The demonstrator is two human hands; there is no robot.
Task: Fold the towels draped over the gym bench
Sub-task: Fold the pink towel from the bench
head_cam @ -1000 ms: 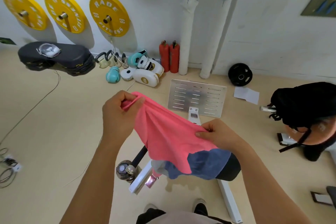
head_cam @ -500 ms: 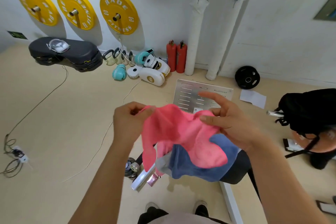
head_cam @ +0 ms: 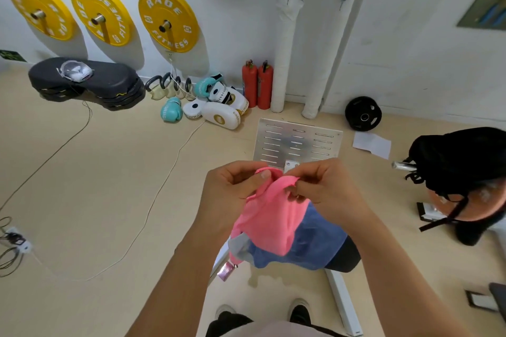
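A pink towel hangs in the air in front of me, doubled over. My left hand pinches its top edge on the left, and my right hand pinches the top edge on the right, the two hands almost touching. Below it a blue towel lies draped over the black pad of the gym bench. A grey towel corner shows under the pink one. The bench's white frame runs toward my feet.
A metal plate lies on the floor ahead. Boxing gloves, kettlebells and two red extinguishers line the wall. A black bag sits on a seat at the right. Cables cross the floor at the left.
My hands have come together from wide apart, bringing the pink towel's two top corners to meet, so the towel now hangs folded in half instead of spread.
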